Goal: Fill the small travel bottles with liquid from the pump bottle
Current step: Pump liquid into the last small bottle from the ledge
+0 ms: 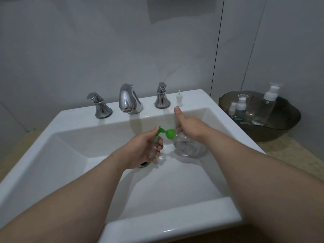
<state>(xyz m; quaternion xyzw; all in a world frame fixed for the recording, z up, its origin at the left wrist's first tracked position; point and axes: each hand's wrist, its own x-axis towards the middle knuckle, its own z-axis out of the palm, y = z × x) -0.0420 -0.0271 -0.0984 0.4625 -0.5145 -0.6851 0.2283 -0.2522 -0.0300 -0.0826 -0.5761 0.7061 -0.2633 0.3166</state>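
Over sink basin, near drain: left hand, fingers curled round small travel bottle, its neck under green pump spout. Right hand holds clear pump bottle just right of it, thumb straight and raised. Far right: 3 more bottles in dark bowl. White spray cap on sink rim.
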